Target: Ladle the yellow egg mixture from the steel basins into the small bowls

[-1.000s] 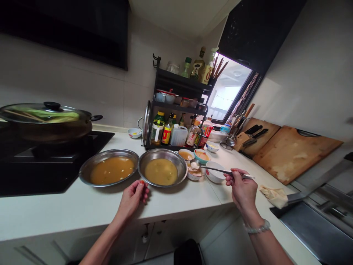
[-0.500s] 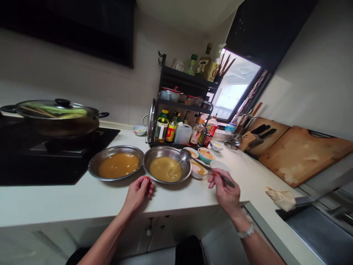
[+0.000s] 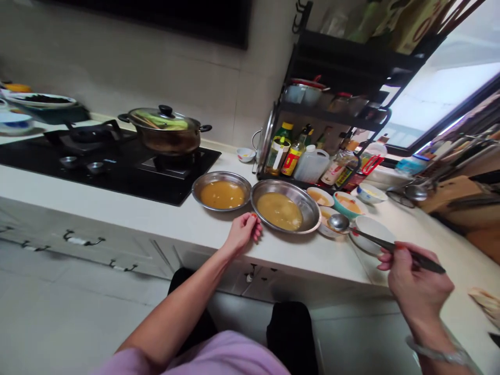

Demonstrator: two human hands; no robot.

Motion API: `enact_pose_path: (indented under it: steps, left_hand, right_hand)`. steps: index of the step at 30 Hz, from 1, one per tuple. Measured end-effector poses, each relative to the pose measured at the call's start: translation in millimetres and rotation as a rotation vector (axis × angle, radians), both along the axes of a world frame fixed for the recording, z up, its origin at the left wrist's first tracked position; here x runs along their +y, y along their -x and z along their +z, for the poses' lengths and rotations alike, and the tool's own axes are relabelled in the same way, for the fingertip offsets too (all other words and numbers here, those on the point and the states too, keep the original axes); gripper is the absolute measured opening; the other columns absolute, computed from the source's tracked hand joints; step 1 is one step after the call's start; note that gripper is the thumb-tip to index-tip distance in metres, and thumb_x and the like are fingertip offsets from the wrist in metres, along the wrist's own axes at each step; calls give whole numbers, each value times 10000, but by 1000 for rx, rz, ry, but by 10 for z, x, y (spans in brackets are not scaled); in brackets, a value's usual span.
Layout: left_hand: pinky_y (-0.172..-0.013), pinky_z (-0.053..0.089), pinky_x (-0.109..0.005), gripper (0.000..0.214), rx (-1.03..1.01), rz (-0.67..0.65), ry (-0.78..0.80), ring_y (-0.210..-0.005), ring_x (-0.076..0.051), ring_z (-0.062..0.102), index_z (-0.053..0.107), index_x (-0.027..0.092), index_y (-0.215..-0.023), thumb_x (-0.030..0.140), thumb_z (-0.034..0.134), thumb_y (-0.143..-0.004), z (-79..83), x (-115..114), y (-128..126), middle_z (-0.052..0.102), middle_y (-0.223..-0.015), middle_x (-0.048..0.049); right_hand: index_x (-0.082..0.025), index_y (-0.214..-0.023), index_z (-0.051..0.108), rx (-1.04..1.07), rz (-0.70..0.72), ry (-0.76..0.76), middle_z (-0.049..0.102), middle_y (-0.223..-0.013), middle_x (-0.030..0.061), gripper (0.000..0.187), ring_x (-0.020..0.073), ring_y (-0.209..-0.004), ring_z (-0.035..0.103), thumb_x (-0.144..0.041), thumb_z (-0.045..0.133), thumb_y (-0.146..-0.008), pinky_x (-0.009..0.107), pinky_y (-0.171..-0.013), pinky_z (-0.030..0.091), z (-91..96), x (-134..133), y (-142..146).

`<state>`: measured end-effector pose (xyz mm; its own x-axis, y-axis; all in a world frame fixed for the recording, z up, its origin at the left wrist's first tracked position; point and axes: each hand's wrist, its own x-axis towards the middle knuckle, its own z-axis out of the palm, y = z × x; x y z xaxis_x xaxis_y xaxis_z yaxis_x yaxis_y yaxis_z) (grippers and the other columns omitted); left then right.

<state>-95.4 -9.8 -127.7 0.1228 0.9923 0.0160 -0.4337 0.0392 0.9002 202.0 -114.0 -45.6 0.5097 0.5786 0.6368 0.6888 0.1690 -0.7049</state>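
My right hand point(image 3: 420, 281) grips the dark handle of a metal ladle point(image 3: 339, 223), whose bowl is over a small bowl of orange-tinted liquid point(image 3: 327, 229). Loosely curled, my left hand point(image 3: 242, 232) rests by the near left rim of a steel basin point(image 3: 312, 221) holding cloudy yellowish liquid; nothing shows in its fingers. I cannot tell whether it touches the rim. A second steel basin point(image 3: 199, 197), with browner liquid and pale bits, stands to the left. Below the ladle's handle sits a white bowl point(image 3: 377, 226).
A lidded pot point(image 3: 167, 136) stands on the black gas hob point(image 3: 156, 191) at the left. Behind the basins rises a black rack point(image 3: 332, 112) with bottles and jars. More small bowls point(image 3: 349, 202) cluster to the right, near the window.
The ladle has moved right, away from above the basin where liquid was streaming from it, to the small bowls. The view has swung left and down. My left hand stays by the basin.
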Motion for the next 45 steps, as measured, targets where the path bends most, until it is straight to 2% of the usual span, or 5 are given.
enact_pose_path:
  steps: [7,15,23,34,45]
  left_hand:
    - [-419,400,-185,404,22,-15,14,-456,-71,517,584,139,-733,532,675,-710,31,-29,34,609,-587,3]
    - [-439,402,-193,410,25,-29,29,-473,-77,523,599,137,-750,529,703,-690,17,-27,54,622,-605,1]
    - [-441,402,-209,431,34,-25,44,-475,-89,521,601,138,-743,542,721,-652,41,-37,60,618,-607,-3]
    - [-437,402,-202,456,52,-25,48,-475,-90,520,594,139,-722,566,727,-631,65,-46,53,609,-591,-5]
    - [-446,404,-197,472,31,-40,39,-492,-86,524,606,137,-739,576,740,-629,32,-30,64,620,-612,-3]
  right_hand:
    - [-172,-850,595,284,-34,-122,612,-532,-34,213,112,-374,543,-358,648,-762,213,-361,464,-32,138,-193]
    - [-142,-749,593,620,49,-279,626,-489,7,215,108,-393,568,-262,697,-605,150,-323,414,125,177,-319]
    - [-150,-828,603,477,131,-252,605,-512,-22,234,125,-423,587,-322,697,-700,186,-350,437,290,192,-79]
    - [-219,-961,647,-95,406,-180,635,-754,22,151,140,-553,615,-317,558,-889,286,-471,531,183,82,393]
    - [-193,-902,618,-23,94,-39,596,-577,-18,233,139,-437,567,-412,559,-848,251,-396,475,10,71,-23]
